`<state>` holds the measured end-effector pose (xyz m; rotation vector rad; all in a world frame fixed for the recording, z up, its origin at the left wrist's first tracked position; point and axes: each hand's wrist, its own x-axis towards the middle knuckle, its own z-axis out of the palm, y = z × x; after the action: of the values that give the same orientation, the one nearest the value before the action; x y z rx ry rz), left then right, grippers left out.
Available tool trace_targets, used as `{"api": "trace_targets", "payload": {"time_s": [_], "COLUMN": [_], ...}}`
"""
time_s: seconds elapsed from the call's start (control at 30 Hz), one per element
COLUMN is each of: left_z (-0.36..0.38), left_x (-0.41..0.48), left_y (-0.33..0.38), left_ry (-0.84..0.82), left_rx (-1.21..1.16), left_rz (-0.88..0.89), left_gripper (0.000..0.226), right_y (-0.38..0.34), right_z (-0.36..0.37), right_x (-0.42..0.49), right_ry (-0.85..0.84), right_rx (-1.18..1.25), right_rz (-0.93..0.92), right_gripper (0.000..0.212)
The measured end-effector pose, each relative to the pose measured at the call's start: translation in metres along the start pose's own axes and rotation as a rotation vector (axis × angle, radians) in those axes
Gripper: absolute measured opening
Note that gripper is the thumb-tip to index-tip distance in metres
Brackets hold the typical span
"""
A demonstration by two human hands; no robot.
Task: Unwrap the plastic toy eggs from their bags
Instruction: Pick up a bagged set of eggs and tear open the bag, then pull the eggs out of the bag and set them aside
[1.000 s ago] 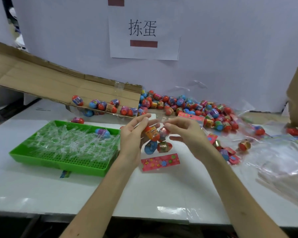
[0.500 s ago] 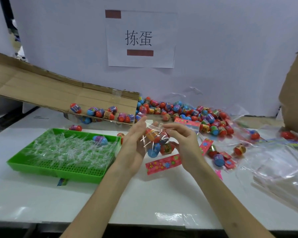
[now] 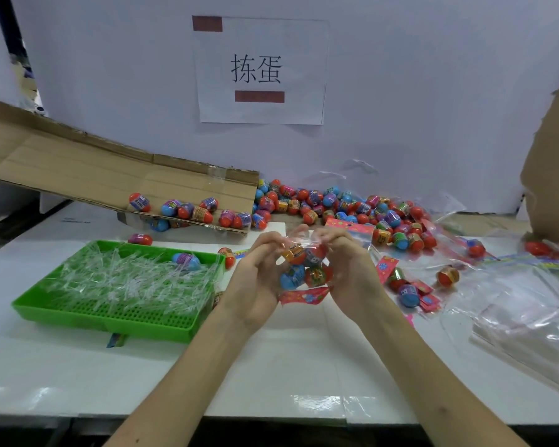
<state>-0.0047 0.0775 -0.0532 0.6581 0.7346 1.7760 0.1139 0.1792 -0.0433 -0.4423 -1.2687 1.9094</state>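
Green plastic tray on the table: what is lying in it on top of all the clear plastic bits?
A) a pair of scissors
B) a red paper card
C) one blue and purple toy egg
C: a single blue and purple plastic toy egg lies on the heap of clear plastic strips in the green plastic tray, near its far edge.
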Motion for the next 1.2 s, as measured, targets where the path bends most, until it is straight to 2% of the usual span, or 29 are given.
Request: {"api": "trace_targets", "payload": {"time_s": [0.17, 0.4, 0.5, 0.57, 0.67, 0.73, 0.83, 0.87, 1.03, 1.1, 1.2], "left_z": [0.000, 0.005, 0.004, 0.007, 0.006, 0.004, 0.002, 0.001, -0.001, 0.000, -0.002], "left_x": [-0.002, -0.005, -0.007, -0.008, -0.007, -0.006, -0.006, -0.006, -0.005, -0.007, -0.009], "left_y": [-0.001, -0.003, 0.000, 0.002, 0.000, 0.001, 0.004, 0.004, 0.004, 0.006, 0.006], "left_ry": [-0.102, -0.065, -0.102, -0.124, -0.076, -0.087, -0.129, -0.135, -0.184, -0.200, -0.159], "left_rx": [-0.004, -0.069, -0.092, -0.026, 0.055, 0.057, 0.078, 0.076, -0.023, -0.047, -0.083], "left_rz": [-0.019, -0.026, -0.045, -0.047, -0.022, 0.000, 0.028, 0.035, 0.039, 0.020, -0.004], "left_gripper": [0.015, 0.020, 0.027, 0.023, 0.028, 0.027, 0.027, 0.027, 0.025, 0.026, 0.025], "right_y": [-0.001, -0.001, -0.001, -0.001, -0.005, -0.005, 0.000, 0.001, -0.006, -0.008, -0.008], "right_z": [-0.004, -0.005, -0.006, -0.009, -0.013, -0.014, -0.014, -0.014, -0.015, -0.016, -0.019], "right_x": [-0.001, 0.001, 0.002, 0.003, 0.003, 0.004, 0.006, 0.007, 0.002, 0.001, 0.001], "right_ry": [-0.093, -0.259, -0.287, -0.276, -0.287, -0.283, -0.156, -0.144, -0.284, -0.354, -0.428], "right_rx": [0.163, 0.307, 0.258, 0.223, 0.185, 0.023, -0.262, -0.264, 0.003, 0.070, 0.160], "right_rz": [0.009, 0.039, 0.031, 0.026, 0.029, -0.012, -0.071, -0.056, 0.065, 0.106, 0.146], "right_gripper": [0.019, 0.031, 0.032, 0.031, 0.028, 0.030, 0.034, 0.037, 0.021, 0.033, 0.064]}}
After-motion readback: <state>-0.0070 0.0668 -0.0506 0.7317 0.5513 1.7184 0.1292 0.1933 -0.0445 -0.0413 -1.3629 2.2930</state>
